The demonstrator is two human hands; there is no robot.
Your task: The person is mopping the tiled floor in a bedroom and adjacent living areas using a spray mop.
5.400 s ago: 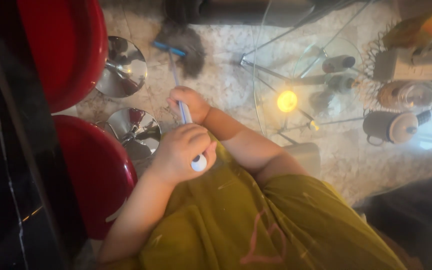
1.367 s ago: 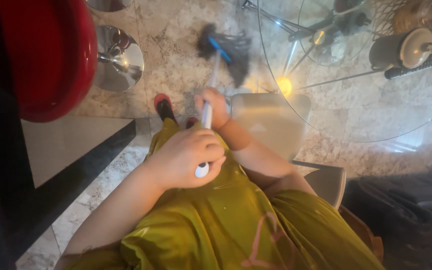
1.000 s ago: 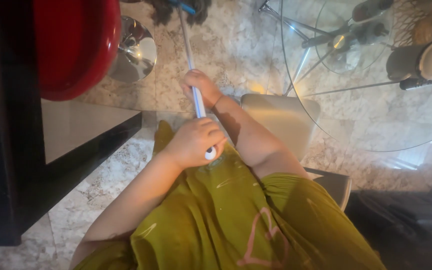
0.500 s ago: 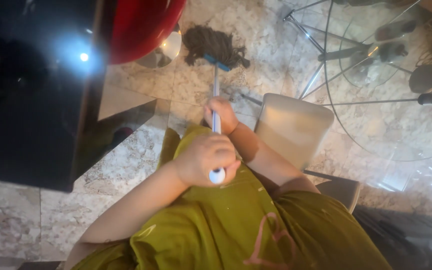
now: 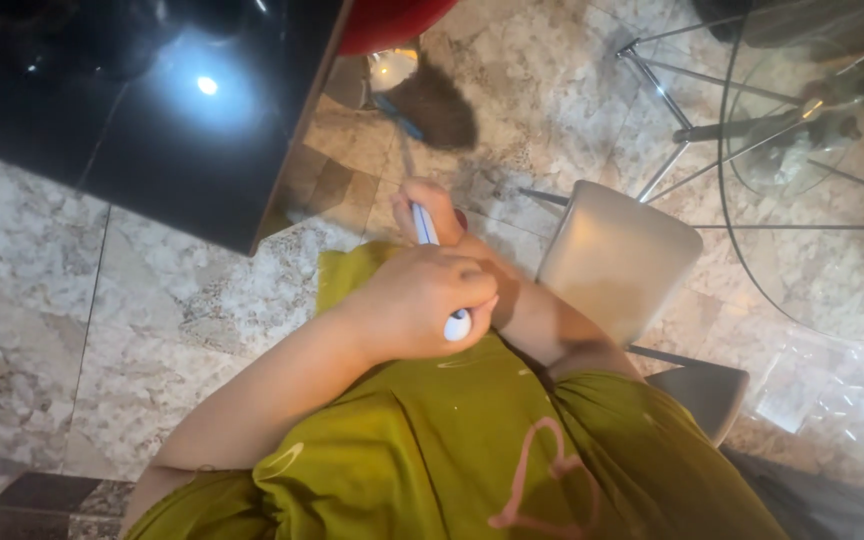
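Observation:
I hold a broom by its white handle (image 5: 423, 224) with both hands. My left hand (image 5: 422, 303) is closed around the rounded top end of the handle, close to my olive-green shirt. My right hand (image 5: 434, 207) grips the handle lower down. The handle runs away from me to a blue neck and dark bristles (image 5: 444, 105), which rest on the marble floor (image 5: 152, 290) beside a chrome stool base (image 5: 392, 70).
A glossy black tabletop (image 5: 142, 110) fills the upper left. A red stool seat (image 5: 392, 18) is at the top. A white chair (image 5: 617, 255) stands just right of my hands. A round glass table (image 5: 802, 230) with metal legs is at the right.
The view has swung left, bringing the black tabletop further into view. The broom head has shifted toward the chrome stool base. Both hands have kept their grip on the handle.

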